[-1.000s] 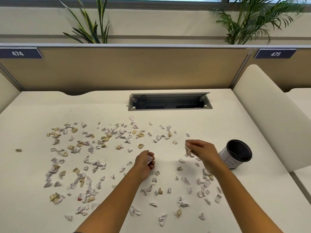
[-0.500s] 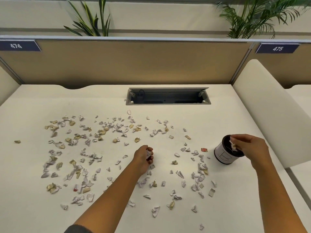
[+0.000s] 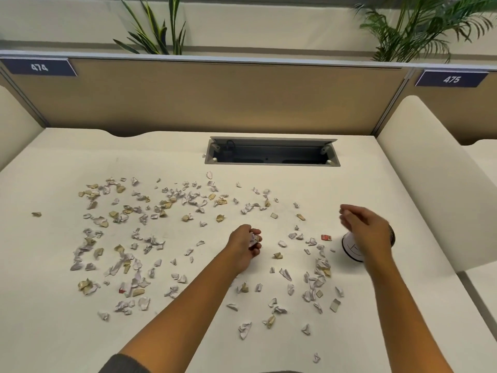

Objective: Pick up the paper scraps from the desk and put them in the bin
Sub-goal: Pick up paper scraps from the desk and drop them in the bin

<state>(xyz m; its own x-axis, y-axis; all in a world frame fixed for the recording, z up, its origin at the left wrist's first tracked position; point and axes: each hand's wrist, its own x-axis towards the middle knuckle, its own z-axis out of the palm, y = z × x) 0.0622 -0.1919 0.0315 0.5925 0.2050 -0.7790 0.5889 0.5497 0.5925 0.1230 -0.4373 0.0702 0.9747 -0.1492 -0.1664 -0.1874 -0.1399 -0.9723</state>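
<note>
Head view: my left hand [image 3: 246, 244] is curled over the cream table [image 3: 376, 184], fingers closed round a small wad of white paper bits [image 3: 253, 240]. My right hand [image 3: 367, 230] is blurred, fingers loosely spread, nothing visibly in it, hovering in front of the small white cylindrical bin [image 3: 352, 249] and covering its top. Torn white and tan paper scraps [image 3: 139, 238] litter the table, mostly left of centre, with more between the hands and near me. A tiny red scrap [image 3: 326, 237] lies just left of the bin.
</note>
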